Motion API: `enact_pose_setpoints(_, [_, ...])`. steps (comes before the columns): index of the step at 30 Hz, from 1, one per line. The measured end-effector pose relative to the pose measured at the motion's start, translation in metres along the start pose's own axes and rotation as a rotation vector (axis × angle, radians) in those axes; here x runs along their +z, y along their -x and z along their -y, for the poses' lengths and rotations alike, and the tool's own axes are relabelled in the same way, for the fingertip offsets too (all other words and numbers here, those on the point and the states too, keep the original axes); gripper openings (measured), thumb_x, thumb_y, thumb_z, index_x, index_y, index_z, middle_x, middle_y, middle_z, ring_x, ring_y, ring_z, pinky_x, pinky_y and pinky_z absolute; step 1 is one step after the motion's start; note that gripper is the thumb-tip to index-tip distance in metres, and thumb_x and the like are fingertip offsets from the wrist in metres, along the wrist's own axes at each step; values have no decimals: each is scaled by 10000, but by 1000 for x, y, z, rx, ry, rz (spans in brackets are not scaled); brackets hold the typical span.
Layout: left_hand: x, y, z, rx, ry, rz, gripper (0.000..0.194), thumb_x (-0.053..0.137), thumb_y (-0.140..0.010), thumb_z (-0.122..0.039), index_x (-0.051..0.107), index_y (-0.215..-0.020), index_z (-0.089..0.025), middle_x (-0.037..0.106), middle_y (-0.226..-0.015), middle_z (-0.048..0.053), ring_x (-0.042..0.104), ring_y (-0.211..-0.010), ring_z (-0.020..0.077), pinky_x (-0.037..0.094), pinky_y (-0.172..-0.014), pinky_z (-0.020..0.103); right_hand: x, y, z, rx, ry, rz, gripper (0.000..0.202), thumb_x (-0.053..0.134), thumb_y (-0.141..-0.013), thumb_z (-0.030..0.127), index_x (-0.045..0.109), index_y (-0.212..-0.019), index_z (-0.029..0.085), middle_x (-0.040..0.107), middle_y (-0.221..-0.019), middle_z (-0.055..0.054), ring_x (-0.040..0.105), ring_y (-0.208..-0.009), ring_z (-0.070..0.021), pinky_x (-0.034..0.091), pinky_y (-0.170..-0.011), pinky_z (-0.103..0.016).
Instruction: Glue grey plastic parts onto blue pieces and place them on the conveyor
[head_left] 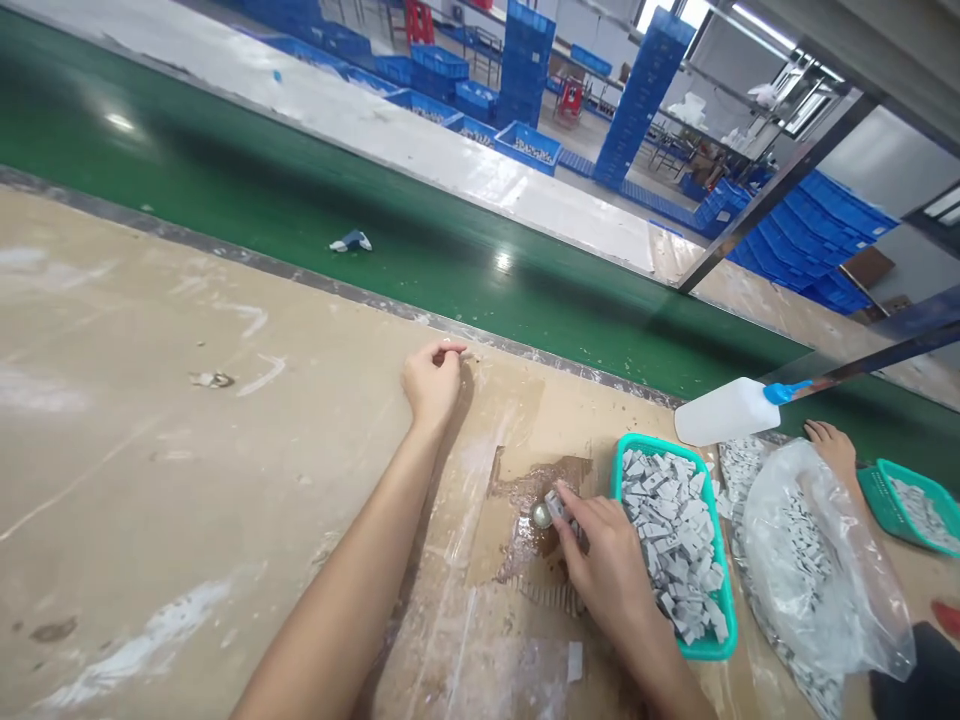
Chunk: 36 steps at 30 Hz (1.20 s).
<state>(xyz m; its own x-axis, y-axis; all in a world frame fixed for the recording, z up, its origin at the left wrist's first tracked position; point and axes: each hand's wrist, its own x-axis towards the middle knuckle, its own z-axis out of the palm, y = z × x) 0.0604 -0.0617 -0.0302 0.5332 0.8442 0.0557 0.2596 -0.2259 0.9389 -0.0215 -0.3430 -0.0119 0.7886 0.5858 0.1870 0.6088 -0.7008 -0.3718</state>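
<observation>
My left hand (433, 383) is near the far edge of the worktable, its fingers pinched together. Anything between those fingertips is too small to make out. Between the thumb and fingers of my right hand (607, 545) is a small grey block-shaped part (556, 505). It is close beside a round, shiny metal knob (541, 515), and I cannot tell whether they touch. Under the knob lies a wet, torn piece of cardboard (517, 540). Just right of my right hand stands a teal plastic basket (731, 600) full of similar grey parts (671, 520).
A white squeeze bottle (727, 412) with a blue cap lies behind the basket. A clear plastic bag (832, 560) of small parts and another teal basket (885, 500) are at right, near another person's hand (832, 450). Beyond the table runs a green conveyor belt (450, 270).
</observation>
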Motion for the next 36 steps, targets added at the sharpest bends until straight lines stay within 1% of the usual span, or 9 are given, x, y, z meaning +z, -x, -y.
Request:
enact_pose_setpoints(4, [-1, 3, -1, 11, -44, 25, 333, 488, -744, -208, 786, -888, -179, 724, -787, 43, 649, -722, 196, 450, -685, 274, 2, 0, -4, -7, -6, -16, 378, 383, -1006, 225, 648, -1272, 183, 707, -892, -80, 635, -795, -208, 496, -749, -340])
enact_pose_setpoints(7, [-1, 4, -2, 5, -62, 28, 337, 486, -747, -215, 786, -899, -185, 724, -795, 49, 651, -741, 205, 447, -699, 285, 1, -2, -5, 20, -83, -3, 335, 415, -971, 160, 693, -1155, 195, 710, -968, -74, 652, -847, -206, 509, -763, -331])
enact_pose_setpoints(11, [-2, 6, -1, 38, -56, 39, 340, 484, -751, -235, 782, -903, -175, 724, -802, 59, 654, -758, 216, 449, -717, 296, -3, -4, -3, 45, -207, -41, 289, 435, -952, 133, 695, -1056, 205, 702, -1029, -71, 653, -916, -202, 516, -824, -328])
enact_pose_setpoints(14, [-3, 7, 0, 55, -43, 38, 342, 480, -742, -229, 780, -893, -168, 725, -806, 62, 656, -762, 217, 453, -722, 294, -3, -2, -3, 36, -232, -25, 280, 437, -951, 131, 690, -1046, 206, 710, -990, -64, 659, -917, -205, 517, -824, -331])
enact_pose_setpoints(19, [-3, 7, 3, 66, -21, 31, 336, 477, -739, -217, 779, -880, -169, 731, -810, 58, 656, -759, 208, 459, -716, 280, 0, 3, -4, 25, -191, -92, 309, 489, -948, 188, 644, -1215, 193, 732, -956, -65, 687, -880, -213, 527, -800, -335])
enact_pose_setpoints(23, [-2, 6, 5, 63, -10, 23, 327, 478, -744, -208, 777, -871, -169, 736, -834, 55, 656, -780, 207, 455, -728, 277, -1, 3, -3, -53, -195, -115, 274, 468, -975, 228, 683, -1135, 167, 742, -939, -73, 697, -806, -188, 535, -729, -292])
enact_pose_setpoints(28, [-2, 7, 5, 51, 4, 18, 314, 481, -754, -191, 775, -860, -168, 729, -802, 40, 644, -756, 194, 435, -722, 270, -4, 2, 0, -141, -145, -85, 331, 428, -1010, 235, 726, -1094, 118, 702, -738, -54, 657, -649, -157, 480, -605, -246])
enact_pose_setpoints(32, [-1, 7, 4, 38, 3, 17, 307, 485, -755, -180, 775, -856, -169, 721, -772, 32, 625, -713, 186, 416, -688, 267, -3, 2, 1, -168, -98, -56, 360, 421, -1019, 243, 763, -992, 131, 657, -664, -36, 618, -591, -141, 439, -585, -246])
enact_pose_setpoints(36, [0, 7, 4, 33, 10, 16, 298, 491, -764, -184, 772, -860, -166, 717, -771, 31, 625, -708, 182, 415, -682, 262, 1, 3, 1, -187, -48, -46, 368, 409, -1022, 231, 761, -1029, 125, 656, -680, -44, 623, -618, -144, 437, -608, -244])
